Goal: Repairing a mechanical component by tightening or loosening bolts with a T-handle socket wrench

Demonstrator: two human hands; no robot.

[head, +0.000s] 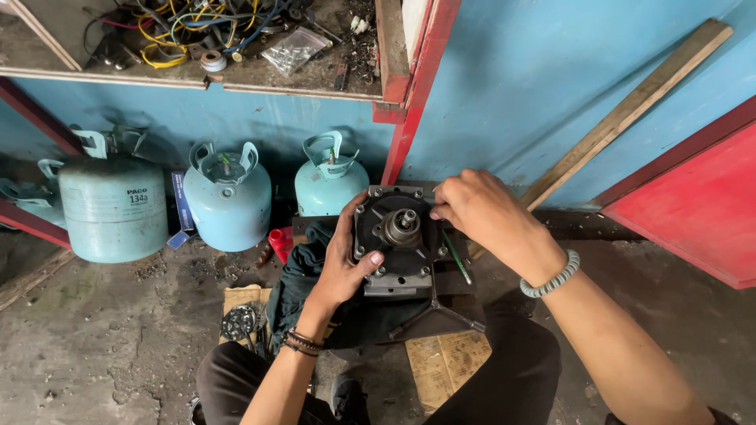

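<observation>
Three pale blue gas cylinders (228, 201) upright against the blue wall (535, 71), valves capped by handle guards; contents sealed, not visible. Above, open wooden shelf (236, 75) loaded with tangled coloured wires (197, 24) and a clear plastic bag (295, 49) of small parts, hard to make out.

Round metal compressor housing (398, 236), shaft end up, propped on dark cloth (307, 275) over the lap, ringed with bolts. Left hand (342, 264) wrapped around housing's left edge, thumb pressed on the face, firm hold. Right hand (480, 212) at the upper right rim, fingers pinched shut; whatever sits between them hidden. Green-handled tool (455, 256) lying just beside housing, partly under the wrist. Three-armed wrench (437, 307) below, partly covered. Small round part (239, 321) on cardboard (445, 358), detail unclear.
</observation>
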